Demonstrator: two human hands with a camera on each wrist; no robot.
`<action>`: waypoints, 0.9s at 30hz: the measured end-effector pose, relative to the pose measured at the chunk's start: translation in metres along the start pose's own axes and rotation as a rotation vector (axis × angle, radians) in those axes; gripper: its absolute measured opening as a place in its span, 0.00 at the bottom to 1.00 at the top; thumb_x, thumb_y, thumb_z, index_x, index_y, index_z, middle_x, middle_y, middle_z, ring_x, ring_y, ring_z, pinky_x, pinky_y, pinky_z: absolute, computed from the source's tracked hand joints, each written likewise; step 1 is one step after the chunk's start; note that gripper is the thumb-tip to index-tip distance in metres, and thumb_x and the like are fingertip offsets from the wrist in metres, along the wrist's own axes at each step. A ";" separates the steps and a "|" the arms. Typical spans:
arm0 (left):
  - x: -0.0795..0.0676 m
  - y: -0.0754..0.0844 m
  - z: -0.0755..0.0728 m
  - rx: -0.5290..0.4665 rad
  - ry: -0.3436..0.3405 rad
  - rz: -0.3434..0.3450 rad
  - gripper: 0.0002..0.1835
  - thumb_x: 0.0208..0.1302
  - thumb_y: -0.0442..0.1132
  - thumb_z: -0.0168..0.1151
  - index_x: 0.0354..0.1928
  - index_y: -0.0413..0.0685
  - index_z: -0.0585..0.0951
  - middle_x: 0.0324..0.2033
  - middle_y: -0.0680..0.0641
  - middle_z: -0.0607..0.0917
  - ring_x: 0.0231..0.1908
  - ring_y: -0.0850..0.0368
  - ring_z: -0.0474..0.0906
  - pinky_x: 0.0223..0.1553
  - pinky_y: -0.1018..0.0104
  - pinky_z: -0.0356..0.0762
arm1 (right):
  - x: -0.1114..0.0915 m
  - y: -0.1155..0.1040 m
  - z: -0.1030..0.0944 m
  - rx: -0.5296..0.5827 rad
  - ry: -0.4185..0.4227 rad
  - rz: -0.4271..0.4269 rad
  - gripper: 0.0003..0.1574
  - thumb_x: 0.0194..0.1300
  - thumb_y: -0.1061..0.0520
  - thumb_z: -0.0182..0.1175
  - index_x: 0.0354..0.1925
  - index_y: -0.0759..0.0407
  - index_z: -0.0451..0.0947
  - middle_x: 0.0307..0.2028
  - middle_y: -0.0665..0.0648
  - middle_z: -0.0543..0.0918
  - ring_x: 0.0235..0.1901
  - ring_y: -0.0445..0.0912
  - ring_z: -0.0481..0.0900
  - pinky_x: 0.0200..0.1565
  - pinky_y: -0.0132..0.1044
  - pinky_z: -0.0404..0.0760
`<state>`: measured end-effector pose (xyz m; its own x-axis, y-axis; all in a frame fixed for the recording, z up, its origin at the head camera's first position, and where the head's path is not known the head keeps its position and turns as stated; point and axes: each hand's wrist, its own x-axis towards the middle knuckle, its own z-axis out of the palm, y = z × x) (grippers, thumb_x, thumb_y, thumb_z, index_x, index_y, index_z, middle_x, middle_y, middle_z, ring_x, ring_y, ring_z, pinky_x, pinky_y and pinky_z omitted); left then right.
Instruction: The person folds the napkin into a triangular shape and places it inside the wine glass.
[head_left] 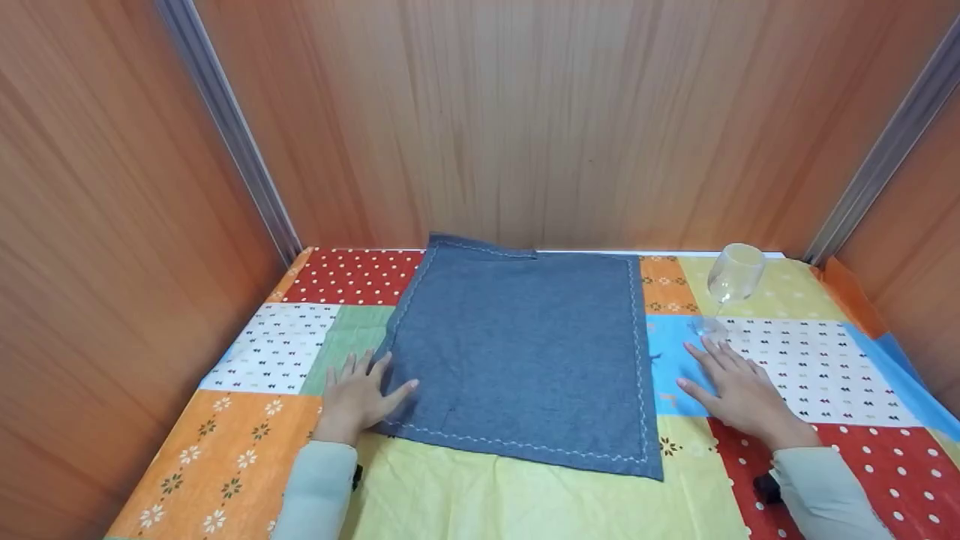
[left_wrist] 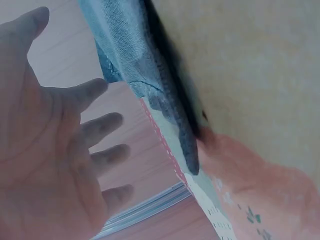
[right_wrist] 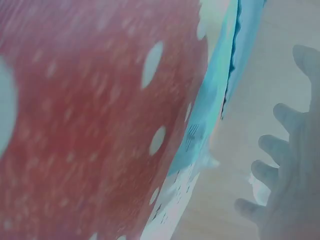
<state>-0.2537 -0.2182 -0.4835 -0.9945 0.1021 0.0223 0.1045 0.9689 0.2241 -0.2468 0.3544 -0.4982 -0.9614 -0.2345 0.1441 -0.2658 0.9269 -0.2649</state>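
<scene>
A blue-grey cloth (head_left: pixel 517 352) with white stitching along its edges lies spread on the table, its far left edge folded over. At its near left corner is my left hand (head_left: pixel 360 397), fingers spread and thumb over the cloth's edge. The left wrist view shows that hand's palm (left_wrist: pixel 45 145) with nothing in it, beside the cloth (left_wrist: pixel 130 55). To the right of the cloth my right hand (head_left: pixel 739 386) is spread out, holding nothing. Just beyond its fingertips stands an upright clear wine glass (head_left: pixel 736 274). In the right wrist view the right fingers (right_wrist: pixel 275 147) are apart.
A patchwork-patterned tablecloth (head_left: pixel 247 450) covers the table, hanging in loose folds at the right edge. Wood-grain panels (head_left: pixel 510 127) enclose the back and both sides, with metal posts (head_left: pixel 232 135) at the corners.
</scene>
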 end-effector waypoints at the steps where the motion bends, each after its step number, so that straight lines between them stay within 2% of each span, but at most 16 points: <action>1: -0.001 0.000 -0.001 -0.004 -0.005 -0.004 0.45 0.66 0.71 0.50 0.73 0.45 0.68 0.71 0.32 0.65 0.71 0.28 0.55 0.65 0.27 0.47 | 0.000 -0.002 0.000 -0.001 0.004 -0.008 0.48 0.70 0.31 0.55 0.77 0.52 0.58 0.75 0.68 0.55 0.73 0.68 0.50 0.63 0.74 0.48; 6: -0.006 -0.001 -0.006 -0.025 -0.048 -0.034 0.44 0.67 0.67 0.55 0.70 0.37 0.69 0.65 0.29 0.70 0.64 0.28 0.65 0.61 0.30 0.61 | 0.003 -0.015 0.002 0.000 -0.015 -0.044 0.48 0.70 0.28 0.51 0.77 0.51 0.59 0.76 0.65 0.56 0.73 0.67 0.51 0.63 0.74 0.51; 11: -0.009 -0.005 -0.010 0.007 -0.100 -0.063 0.41 0.67 0.58 0.61 0.65 0.26 0.71 0.57 0.26 0.75 0.57 0.27 0.72 0.53 0.36 0.73 | 0.003 -0.028 0.006 0.021 -0.043 -0.076 0.48 0.70 0.26 0.49 0.77 0.50 0.59 0.76 0.62 0.57 0.74 0.65 0.51 0.64 0.73 0.52; 15: -0.010 -0.007 -0.011 0.012 -0.117 -0.076 0.37 0.66 0.51 0.66 0.61 0.23 0.72 0.52 0.26 0.76 0.53 0.28 0.74 0.50 0.37 0.75 | 0.003 -0.035 0.012 0.056 -0.059 -0.109 0.47 0.71 0.28 0.50 0.77 0.49 0.59 0.76 0.61 0.57 0.74 0.65 0.51 0.64 0.73 0.52; 19: -0.008 -0.009 -0.009 0.013 -0.115 -0.074 0.34 0.64 0.47 0.69 0.59 0.23 0.74 0.50 0.26 0.76 0.51 0.27 0.75 0.49 0.37 0.76 | 0.004 -0.041 0.015 0.069 -0.076 -0.129 0.47 0.70 0.28 0.51 0.77 0.49 0.60 0.76 0.60 0.58 0.74 0.64 0.52 0.65 0.72 0.51; 27: -0.010 -0.010 -0.007 -0.010 -0.081 -0.029 0.27 0.63 0.42 0.71 0.51 0.22 0.78 0.43 0.27 0.78 0.46 0.31 0.77 0.49 0.41 0.77 | 0.000 -0.055 0.019 0.100 -0.166 -0.152 0.49 0.64 0.27 0.58 0.75 0.46 0.64 0.75 0.58 0.60 0.73 0.62 0.55 0.64 0.71 0.57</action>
<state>-0.2453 -0.2304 -0.4794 -0.9937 0.0924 -0.0633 0.0753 0.9696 0.2329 -0.2338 0.2976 -0.5017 -0.9061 -0.4218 0.0327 -0.4061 0.8455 -0.3468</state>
